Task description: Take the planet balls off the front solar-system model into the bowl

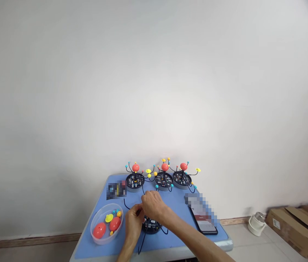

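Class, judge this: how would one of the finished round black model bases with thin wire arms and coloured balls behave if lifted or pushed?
The left finished model probably feels light. Its thin arms likely flex and snag neighbours, since they overlap. The wide base should resist tipping.

A bare assembly workroom: blue table (176, 203) against a blank wall (154, 80) (cardboard boxes (293, 227) on the floor).

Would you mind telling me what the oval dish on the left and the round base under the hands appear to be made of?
The oval dish looks like clear, glossy plastic: the blue table and the red and yellow balls show through its wall. The round base seems to be dark, matte plastic with printed marks; the left hand and right hand hide part of it, so that stays a guess.
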A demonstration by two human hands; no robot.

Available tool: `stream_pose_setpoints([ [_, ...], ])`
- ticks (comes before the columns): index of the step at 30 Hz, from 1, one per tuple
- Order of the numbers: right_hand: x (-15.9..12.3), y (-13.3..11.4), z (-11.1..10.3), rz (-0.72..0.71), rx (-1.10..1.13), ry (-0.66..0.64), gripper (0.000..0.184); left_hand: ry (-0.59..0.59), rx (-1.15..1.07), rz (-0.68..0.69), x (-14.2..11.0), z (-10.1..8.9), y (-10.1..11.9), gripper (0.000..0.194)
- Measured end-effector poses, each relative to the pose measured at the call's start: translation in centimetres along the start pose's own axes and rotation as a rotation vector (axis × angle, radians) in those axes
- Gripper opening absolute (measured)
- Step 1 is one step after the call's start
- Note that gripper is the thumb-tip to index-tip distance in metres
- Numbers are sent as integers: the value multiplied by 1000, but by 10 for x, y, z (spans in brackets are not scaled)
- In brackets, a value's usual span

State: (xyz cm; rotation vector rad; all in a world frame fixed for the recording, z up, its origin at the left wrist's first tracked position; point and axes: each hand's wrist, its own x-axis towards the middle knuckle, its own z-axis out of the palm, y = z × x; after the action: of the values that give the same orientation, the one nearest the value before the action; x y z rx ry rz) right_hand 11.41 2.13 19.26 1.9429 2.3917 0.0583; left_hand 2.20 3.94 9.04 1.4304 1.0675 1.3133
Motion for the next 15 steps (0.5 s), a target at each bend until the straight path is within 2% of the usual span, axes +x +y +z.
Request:
stream_pose_setpoints([
  [9, 0, 1, 4, -35, 19, -5, 26, -21, -37, -22, 4, 0, -9, 22],
  [15, -1, 3, 3, -33, 16, -5, 29, -19, -48, -12, 2, 0, -4, 22],
])
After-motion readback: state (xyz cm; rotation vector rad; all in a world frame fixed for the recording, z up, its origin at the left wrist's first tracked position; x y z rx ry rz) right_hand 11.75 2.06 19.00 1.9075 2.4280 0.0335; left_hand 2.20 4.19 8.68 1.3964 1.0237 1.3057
